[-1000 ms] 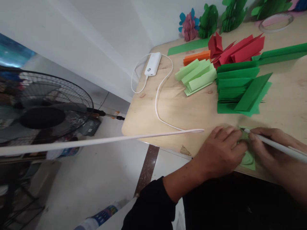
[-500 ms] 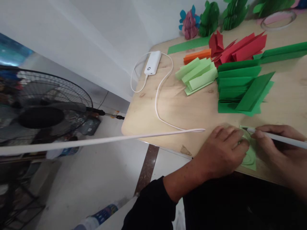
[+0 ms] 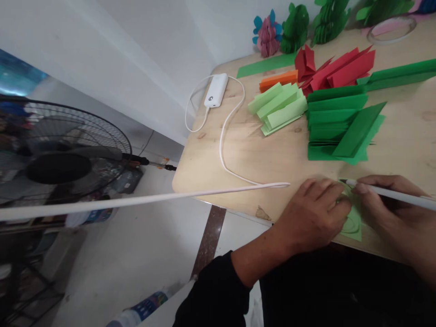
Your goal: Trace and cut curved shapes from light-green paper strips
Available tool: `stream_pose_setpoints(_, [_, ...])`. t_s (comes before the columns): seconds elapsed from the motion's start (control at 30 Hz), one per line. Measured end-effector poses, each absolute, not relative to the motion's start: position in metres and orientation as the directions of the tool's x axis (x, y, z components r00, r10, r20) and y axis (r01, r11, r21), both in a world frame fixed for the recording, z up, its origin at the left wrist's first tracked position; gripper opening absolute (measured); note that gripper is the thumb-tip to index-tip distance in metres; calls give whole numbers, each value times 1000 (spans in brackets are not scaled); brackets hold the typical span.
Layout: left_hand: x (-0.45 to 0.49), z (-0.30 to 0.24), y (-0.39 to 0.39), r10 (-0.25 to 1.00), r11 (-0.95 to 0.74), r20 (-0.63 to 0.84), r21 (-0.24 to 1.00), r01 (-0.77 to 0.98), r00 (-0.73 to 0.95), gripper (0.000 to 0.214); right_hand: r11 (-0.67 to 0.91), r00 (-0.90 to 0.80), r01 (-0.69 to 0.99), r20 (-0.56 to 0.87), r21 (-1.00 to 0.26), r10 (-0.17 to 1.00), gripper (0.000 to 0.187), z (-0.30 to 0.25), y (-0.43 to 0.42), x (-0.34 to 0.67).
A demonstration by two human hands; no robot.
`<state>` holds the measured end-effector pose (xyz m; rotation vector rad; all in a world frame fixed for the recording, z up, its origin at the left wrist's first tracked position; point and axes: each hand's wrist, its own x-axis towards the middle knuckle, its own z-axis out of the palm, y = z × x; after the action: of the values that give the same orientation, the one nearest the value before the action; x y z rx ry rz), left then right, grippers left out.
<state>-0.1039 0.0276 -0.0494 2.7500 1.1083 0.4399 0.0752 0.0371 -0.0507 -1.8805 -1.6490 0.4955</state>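
Note:
My right hand [image 3: 391, 209] is closed round a white pencil [image 3: 395, 194], its dark tip at the top edge of a small light green paper [image 3: 354, 227]. Curved drawn outlines show on that paper, which lies near the table's front edge. With fingers curled, my left hand [image 3: 316, 213] presses on the paper's left side and hides part of it. Beyond the hands lie folded dark green papers [image 3: 335, 118] and folded light green papers [image 3: 281, 106].
Folded red papers [image 3: 344, 68] and an orange one [image 3: 279, 81] lie farther back, before several paper figures [image 3: 294, 27]. A white power bank [image 3: 217, 90] trails a cable [image 3: 222, 145] across the wooden table [image 3: 194, 168]. A fan [image 3: 61, 154] stands left.
The pencil tip has moved slightly left and up along the paper's top edge, with my right hand. My left hand keeps its place on the paper; the view has shifted slightly.

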Motion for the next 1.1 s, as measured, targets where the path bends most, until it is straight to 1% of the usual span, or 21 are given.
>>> stream_pose_setpoints(0.43, [-103,-51,27,699,-715,214,232,659,683,37,-52,149,740,88,-670,985,37,-50,38,73])
stream_pose_setpoints(0.63, [-103,-50,27,699,-714,207,245,656,684,36,-79,216,733,120,-675,969,32,-51,36,75])
stream_pose_setpoints(0.8, [-103,-52,27,704,-710,222,252,658,674,35,-65,182,731,102,-679,978,33,-53,38,73])
stream_pose_setpoints(1.1, [-102,-51,27,704,-710,234,237,663,670,35,-38,157,742,118,-669,980,36,-46,40,71])
